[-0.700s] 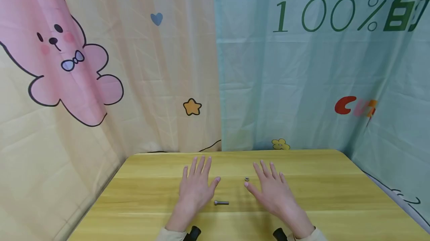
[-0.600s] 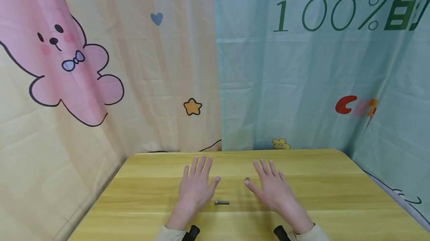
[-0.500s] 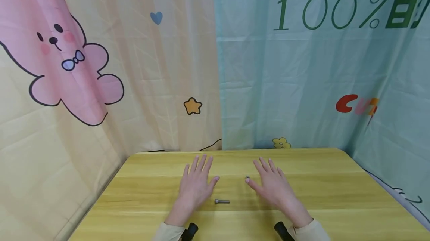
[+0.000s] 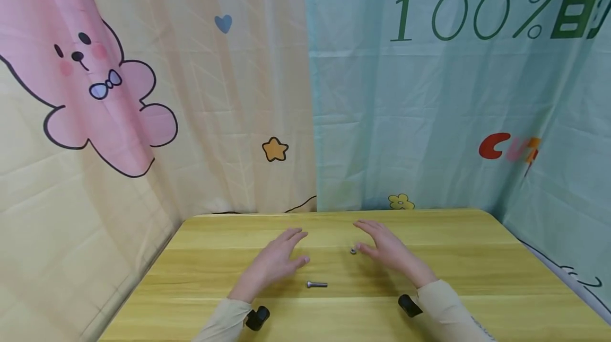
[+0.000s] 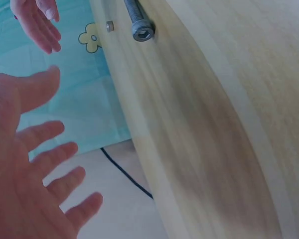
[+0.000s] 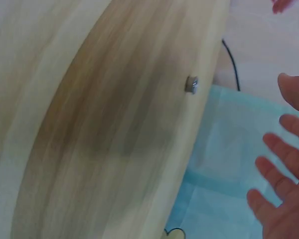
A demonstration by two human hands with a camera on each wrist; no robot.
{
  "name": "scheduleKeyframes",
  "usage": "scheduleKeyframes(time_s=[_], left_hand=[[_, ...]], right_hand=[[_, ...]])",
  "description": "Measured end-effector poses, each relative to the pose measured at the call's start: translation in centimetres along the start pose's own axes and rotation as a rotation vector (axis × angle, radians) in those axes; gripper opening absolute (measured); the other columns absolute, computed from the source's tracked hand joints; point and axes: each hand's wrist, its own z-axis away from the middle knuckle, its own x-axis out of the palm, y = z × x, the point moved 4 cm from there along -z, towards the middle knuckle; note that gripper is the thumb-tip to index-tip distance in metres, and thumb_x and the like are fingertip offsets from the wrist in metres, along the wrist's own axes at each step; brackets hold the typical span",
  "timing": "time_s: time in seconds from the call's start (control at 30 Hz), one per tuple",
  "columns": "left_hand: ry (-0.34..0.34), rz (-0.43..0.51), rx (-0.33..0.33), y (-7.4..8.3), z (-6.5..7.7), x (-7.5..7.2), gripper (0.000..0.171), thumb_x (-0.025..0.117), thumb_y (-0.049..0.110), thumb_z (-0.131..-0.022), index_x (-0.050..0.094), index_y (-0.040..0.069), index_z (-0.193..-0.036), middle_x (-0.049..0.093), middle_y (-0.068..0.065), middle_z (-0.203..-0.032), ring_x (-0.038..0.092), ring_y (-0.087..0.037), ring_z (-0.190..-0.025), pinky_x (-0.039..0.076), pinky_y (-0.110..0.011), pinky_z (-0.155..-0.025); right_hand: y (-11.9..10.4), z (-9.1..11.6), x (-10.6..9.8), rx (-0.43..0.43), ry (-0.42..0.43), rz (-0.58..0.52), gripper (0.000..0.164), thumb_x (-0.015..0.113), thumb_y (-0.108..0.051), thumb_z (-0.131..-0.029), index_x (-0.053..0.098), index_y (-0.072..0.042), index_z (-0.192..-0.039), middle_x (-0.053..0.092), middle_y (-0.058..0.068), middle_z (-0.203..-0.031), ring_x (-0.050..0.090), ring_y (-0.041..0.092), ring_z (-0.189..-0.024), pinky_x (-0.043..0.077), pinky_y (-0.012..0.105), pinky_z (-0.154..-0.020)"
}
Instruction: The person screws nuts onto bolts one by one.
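The bolt (image 4: 317, 284) is lying on its side on the surface (image 4: 329, 323), touched by neither hand. It is looking like solid metal, so it will likely be handling as stiff, hard to damage and fairly heavy for its size, with a smooth round shape that may be rolling or slipping under a careless touch; pinching across the shank, close behind the thicker head, is seeming the surest hold. Its long axis is running left to right before the person, the socketed head pointing left and the threaded end pointing right. Beyond the bolt and to its right, a small nut (image 4: 353, 251) is resting, likely light, stiff and best pinched by its opposite sides. Left of the bolt and a little beyond it, the left hand (image 4: 276, 261) is hovering, fingers spread, grasping nothing. To the bolt's right and farther beyond, the right hand (image 4: 387, 247) is hovering near the nut, its fingers also loosely extended and holding nothing. Well beyond the bolt, a cream curtain (image 4: 248, 93) and a blue curtain (image 4: 429, 119) are hanging.
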Motion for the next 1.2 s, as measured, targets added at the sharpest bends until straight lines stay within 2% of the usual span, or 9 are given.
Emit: scheduleKeyframes(time_s=[0.27,0.47,0.63,0.8,0.93,1.07,1.2], left_hand=[[-0.171,0.203,0.034,-0.6,-0.4,1.4,0.055,0.073,0.034,-0.089,0.057,0.009,-0.135,0.048,-0.009,-0.145,0.04,-0.032,-0.135,0.031,-0.05,-0.109],[-0.245,0.3,0.053,-0.5,-0.4,2.4,0.04,0.078,0.031,-0.084,0.068,0.015,-0.118,0.054,-0.002,-0.138,0.045,-0.028,-0.131,0.034,-0.048,-0.107],[-0.251,0.358,0.082,-0.4,-0.5,3.0,0.029,0.082,0.026,-0.081,0.072,0.014,-0.105,0.062,0.001,-0.122,0.056,-0.019,-0.112,0.043,-0.041,-0.098],[-0.24,0.398,0.071,-0.5,-0.4,3.3,0.024,0.084,0.016,-0.077,0.072,0.012,-0.098,0.062,0.007,-0.097,0.056,-0.013,-0.091,0.046,-0.031,-0.084],[-0.255,0.446,0.072,-0.7,-0.2,3.8,0.022,0.083,0.01,-0.078,0.072,0.007,-0.097,0.062,0.003,-0.092,0.056,-0.012,-0.085,0.045,-0.027,-0.077],[-0.256,0.502,0.058,-1.0,0.0,4.2,0.019,0.081,0.005,-0.078,0.072,0.003,-0.095,0.063,0.001,-0.089,0.055,-0.012,-0.08,0.046,-0.024,-0.072],[-0.226,0.547,0.019,-1.3,-0.2,4.4,0.016,0.081,0.0,-0.077,0.072,0.002,-0.09,0.064,0.0,-0.086,0.054,-0.011,-0.076,0.044,-0.022,-0.07]], right_hand=[[1.6,-1.7,0.9,-0.038,-0.089,-0.085,0.042,0.064,-0.009,-0.096,0.056,-0.003,-0.136,0.057,0.014,-0.134,0.055,0.036,-0.119,0.043,0.053,-0.097],[2.8,-2.5,1.5,-0.028,-0.119,-0.193,0.034,0.065,-0.007,-0.095,0.061,-0.003,-0.128,0.061,0.014,-0.126,0.056,0.035,-0.112,0.047,0.051,-0.091],[3.2,-3.1,1.7,-0.059,-0.14,-0.201,0.028,0.07,-0.005,-0.09,0.066,0.001,-0.117,0.065,0.015,-0.116,0.058,0.036,-0.106,0.05,0.049,-0.086],[3.4,-3.4,2.3,-0.037,-0.195,-0.246,0.031,0.073,-0.008,-0.087,0.067,0.003,-0.115,0.067,0.014,-0.11,0.06,0.029,-0.096,0.049,0.036,-0.08],[3.4,-3.4,3.1,-0.015,-0.237,-0.304,0.031,0.074,-0.007,-0.087,0.067,0.005,-0.114,0.066,0.015,-0.107,0.058,0.022,-0.088,0.046,0.027,-0.073],[3.6,-3.4,3.6,0.01,-0.268,-0.324,0.029,0.073,-0.007,-0.088,0.067,0.005,-0.114,0.067,0.014,-0.107,0.056,0.017,-0.085,0.047,0.027,-0.072],[4.0,-3.6,3.6,0.028,-0.277,-0.322,0.027,0.071,-0.006,-0.089,0.068,0.002,-0.115,0.067,0.013,-0.108,0.057,0.017,-0.086,0.048,0.029,-0.073]])
